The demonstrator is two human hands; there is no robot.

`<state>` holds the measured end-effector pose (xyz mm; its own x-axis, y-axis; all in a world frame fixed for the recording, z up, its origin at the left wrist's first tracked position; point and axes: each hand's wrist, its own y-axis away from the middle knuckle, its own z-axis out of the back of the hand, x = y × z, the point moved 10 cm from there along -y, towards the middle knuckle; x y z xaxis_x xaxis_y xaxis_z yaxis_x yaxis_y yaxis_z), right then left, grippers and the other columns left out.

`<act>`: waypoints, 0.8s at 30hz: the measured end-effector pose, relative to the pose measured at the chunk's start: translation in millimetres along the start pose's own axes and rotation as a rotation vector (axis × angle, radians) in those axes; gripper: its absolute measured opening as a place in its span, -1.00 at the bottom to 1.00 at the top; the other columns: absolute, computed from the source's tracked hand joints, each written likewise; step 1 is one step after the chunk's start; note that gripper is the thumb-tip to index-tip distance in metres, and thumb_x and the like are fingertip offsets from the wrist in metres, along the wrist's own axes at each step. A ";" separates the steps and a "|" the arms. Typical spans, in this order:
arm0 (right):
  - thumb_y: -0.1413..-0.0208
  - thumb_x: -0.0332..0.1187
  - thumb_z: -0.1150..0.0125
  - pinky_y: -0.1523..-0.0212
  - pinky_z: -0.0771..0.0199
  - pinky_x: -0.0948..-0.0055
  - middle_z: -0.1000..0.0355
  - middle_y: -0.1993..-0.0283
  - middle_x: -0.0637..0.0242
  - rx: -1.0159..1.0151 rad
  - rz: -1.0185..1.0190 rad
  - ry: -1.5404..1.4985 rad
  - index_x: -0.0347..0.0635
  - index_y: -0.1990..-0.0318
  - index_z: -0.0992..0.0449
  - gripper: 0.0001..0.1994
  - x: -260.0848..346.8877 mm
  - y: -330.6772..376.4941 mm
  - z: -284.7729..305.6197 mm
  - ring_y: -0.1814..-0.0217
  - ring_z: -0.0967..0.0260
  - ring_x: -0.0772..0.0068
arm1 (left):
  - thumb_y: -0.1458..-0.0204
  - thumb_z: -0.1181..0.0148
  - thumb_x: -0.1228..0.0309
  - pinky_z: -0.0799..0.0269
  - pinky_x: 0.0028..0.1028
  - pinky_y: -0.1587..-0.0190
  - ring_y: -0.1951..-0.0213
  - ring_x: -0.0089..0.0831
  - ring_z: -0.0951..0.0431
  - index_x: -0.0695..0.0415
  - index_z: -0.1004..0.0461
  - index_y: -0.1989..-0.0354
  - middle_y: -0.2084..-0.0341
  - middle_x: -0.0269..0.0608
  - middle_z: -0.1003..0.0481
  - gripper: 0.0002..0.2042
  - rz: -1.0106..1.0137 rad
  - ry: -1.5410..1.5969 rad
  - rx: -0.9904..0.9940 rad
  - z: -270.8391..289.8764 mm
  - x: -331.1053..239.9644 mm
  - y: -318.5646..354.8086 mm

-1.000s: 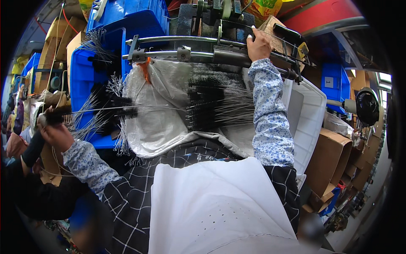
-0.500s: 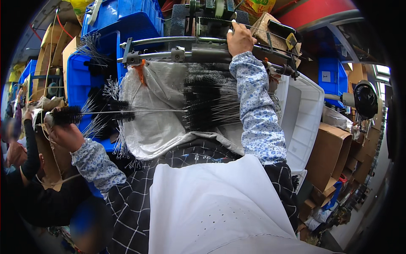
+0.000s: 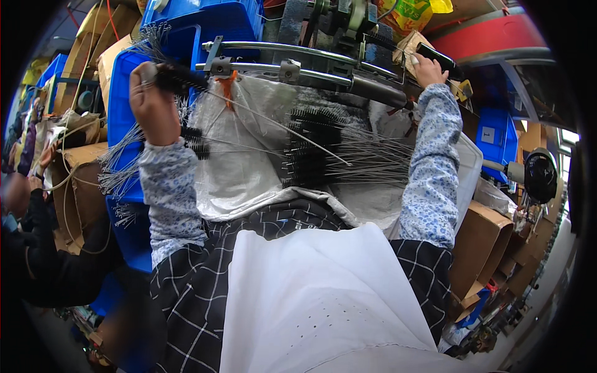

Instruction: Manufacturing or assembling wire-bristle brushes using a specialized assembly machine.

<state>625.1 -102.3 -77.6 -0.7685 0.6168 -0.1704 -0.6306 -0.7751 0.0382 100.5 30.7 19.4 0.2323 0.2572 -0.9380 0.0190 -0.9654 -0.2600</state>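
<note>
Grip of the left hand [image 3: 152,109] is clasping a black-bristled brush [image 3: 180,79] by its bristled end, holding it up in front of a deep blue plastic bin [image 3: 118,78], while the brush's thin silver metal stem is slanting down to the right over the lap. The right hand [image 3: 429,71] is resting near the right end of a dark metal machine with polished round rails [image 3: 267,46], fingers bending beside thin dark parts; whether that grip is grasping anything, I cannot tell. Below the rails, a heap of similar brushes [image 3: 311,149] is lying on a crumpled white plastic sheet [image 3: 233,180], black bristles bunching together and bare stems pointing right. More silver wire stems [image 3: 121,171] are spilling from the bin. Judging by looks, the held brush is already carrying its bristles, and so are those on the sheet, so bristling is seeming done on these. This one piece is not yet lying with either group; which group is waiting and which is finished, and how many are remaining, the view is not showing.
</note>
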 end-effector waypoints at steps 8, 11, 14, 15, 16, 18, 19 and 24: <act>-0.06 -0.28 0.11 0.08 -0.19 0.51 -0.33 0.17 0.15 0.441 0.432 -0.981 -0.32 0.07 -0.27 -0.66 55.1 116.7 58.0 0.13 -0.26 0.38 | -0.06 0.14 0.36 -0.33 -0.67 0.49 0.56 -0.66 -0.33 0.17 -0.23 0.36 0.54 -0.36 -0.34 -0.87 0.261 0.122 0.242 -84.0 50.6 56.1; -0.06 -0.23 0.11 0.06 -0.19 0.48 -0.31 0.12 0.07 0.515 0.629 -0.863 -0.32 0.02 -0.21 -0.61 119.5 168.5 77.1 0.07 -0.25 0.27 | -0.07 0.16 0.37 -0.37 -0.65 0.44 0.53 -0.64 -0.35 0.19 -0.20 0.35 0.47 -0.28 -0.33 -0.86 0.296 0.164 0.405 -139.0 75.3 96.9; -0.05 -0.22 0.11 0.07 -0.24 0.38 -0.32 0.13 0.04 0.541 0.522 -0.886 -0.24 0.03 -0.24 -0.62 179.8 193.1 80.8 0.05 -0.25 0.16 | -0.08 0.19 0.38 -0.37 -0.63 0.44 0.48 -0.61 -0.36 0.19 -0.19 0.33 0.42 -0.21 -0.30 -0.87 0.320 0.236 0.444 -147.0 70.2 122.2; -0.05 -0.22 0.11 0.07 -0.24 0.38 -0.32 0.13 0.04 0.535 0.513 -0.890 -0.24 0.03 -0.24 -0.62 177.7 189.1 73.7 0.05 -0.25 0.16 | -0.08 0.21 0.34 -0.39 -0.58 0.44 0.48 -0.57 -0.38 0.18 -0.16 0.29 0.45 -0.21 -0.33 -0.83 0.289 0.143 0.494 -136.0 64.6 118.5; -0.04 -0.23 0.10 0.11 -0.26 0.36 -0.34 0.18 0.06 0.393 0.553 -0.967 -0.21 0.05 -0.28 -0.65 174.2 176.7 74.8 0.07 -0.27 0.16 | -0.08 0.22 0.29 -0.41 -0.54 0.44 0.48 -0.53 -0.40 0.17 -0.14 0.25 0.48 -0.21 -0.36 -0.80 0.256 0.056 0.551 -124.4 59.2 113.5; -0.01 -0.28 0.05 0.22 -0.32 0.33 -0.40 0.34 0.17 -0.133 0.493 -0.890 -0.13 0.12 -0.36 -0.72 135.1 135.6 80.6 0.22 -0.33 0.22 | -0.09 0.23 0.28 -0.36 -0.57 0.43 0.47 -0.55 -0.38 0.17 -0.15 0.24 0.47 -0.21 -0.36 -0.79 0.086 -0.189 0.479 -72.3 52.1 87.2; -0.01 -0.29 0.05 0.32 -0.32 0.36 -0.39 0.40 0.25 -0.286 0.332 -0.694 -0.14 0.12 -0.36 -0.73 107.9 112.5 82.2 0.36 -0.32 0.30 | -0.08 0.21 0.30 -0.30 -0.62 0.39 0.44 -0.58 -0.37 0.18 -0.16 0.24 0.42 -0.21 -0.36 -0.80 0.116 -0.358 0.360 -29.1 59.8 73.7; 0.04 -0.25 0.05 0.16 -0.17 0.33 -0.38 0.37 0.40 -0.395 0.155 -0.264 0.16 0.14 -0.40 -0.74 85.1 54.1 41.0 0.25 -0.23 0.34 | -0.02 0.06 0.32 -0.22 -0.57 0.29 0.34 -0.53 -0.32 0.25 -0.26 0.20 0.41 -0.22 -0.36 -0.74 0.072 -1.035 0.255 125.1 102.3 57.2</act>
<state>521.2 -86.1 -49.7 -0.8832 0.4645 0.0645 -0.4569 -0.8214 -0.3414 3.7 7.1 -120.1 -0.7162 0.2263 -0.6602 -0.1934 -0.9733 -0.1238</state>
